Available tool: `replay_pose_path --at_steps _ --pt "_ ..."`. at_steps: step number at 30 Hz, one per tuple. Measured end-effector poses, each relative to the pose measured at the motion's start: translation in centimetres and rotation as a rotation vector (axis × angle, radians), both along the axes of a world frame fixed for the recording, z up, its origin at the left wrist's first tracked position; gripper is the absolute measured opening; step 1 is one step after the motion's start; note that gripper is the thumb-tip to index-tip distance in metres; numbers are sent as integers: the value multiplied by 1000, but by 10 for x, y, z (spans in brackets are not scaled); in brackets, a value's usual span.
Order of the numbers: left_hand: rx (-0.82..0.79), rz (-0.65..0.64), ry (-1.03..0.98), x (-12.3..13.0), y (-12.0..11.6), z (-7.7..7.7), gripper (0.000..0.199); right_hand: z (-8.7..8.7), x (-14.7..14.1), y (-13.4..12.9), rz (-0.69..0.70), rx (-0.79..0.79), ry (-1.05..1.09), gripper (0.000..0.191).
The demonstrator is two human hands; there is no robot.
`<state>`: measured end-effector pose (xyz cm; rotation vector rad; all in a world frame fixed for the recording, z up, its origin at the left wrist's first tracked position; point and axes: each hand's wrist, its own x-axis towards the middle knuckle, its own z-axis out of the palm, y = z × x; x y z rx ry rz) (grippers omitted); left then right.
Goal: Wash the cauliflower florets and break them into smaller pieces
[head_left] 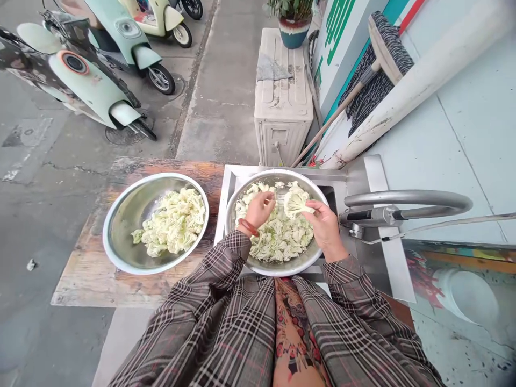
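Head view, with clock directions taken from the centre of the sink bowl (278, 271). Shows the right hand (327, 228) at 3 o'clock, thumb and fingers closed on the stem of a cauliflower floret (295, 200), held over the contents toward 1 o'clock. Shows the left hand (260, 209) at 10 o'clock, fingers curled above the cut cauliflower (282, 236); cannot tell whether gripping a piece. At 9 o'clock, the second bowl (115, 247) on a wooden board (92, 277), with a pile of cauliflower (175, 223) toward its right side and bare steel along its left wall. Between the two rims, a narrow strip of wood and sink edge (220, 215); rims near but apart. At 3 o'clock, the faucet (374, 215), just beside the right hand and limiting sideways room. More open space above both bowls, toward 12 o'clock, as far as the air-conditioner unit (282, 102). At 6 o'clock, plaid clothing (242, 333) close to the near rim.
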<state>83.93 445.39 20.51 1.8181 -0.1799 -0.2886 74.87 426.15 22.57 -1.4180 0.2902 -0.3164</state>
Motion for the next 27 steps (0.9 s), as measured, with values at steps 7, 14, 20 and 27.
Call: replay_pose_path --at_steps 7,14,20,27 --pt "-685 -150 678 -62 -11 8 50 -2 -7 43 30 -129 -28 14" --pt "-397 230 202 -59 -8 13 30 -15 -8 61 107 107 126 42" --pt "-79 203 -118 -74 -11 19 30 -28 -9 65 236 455 304 36" --pt "-60 -136 -237 -90 -17 12 18 -43 -9 69 26 422 334 37"
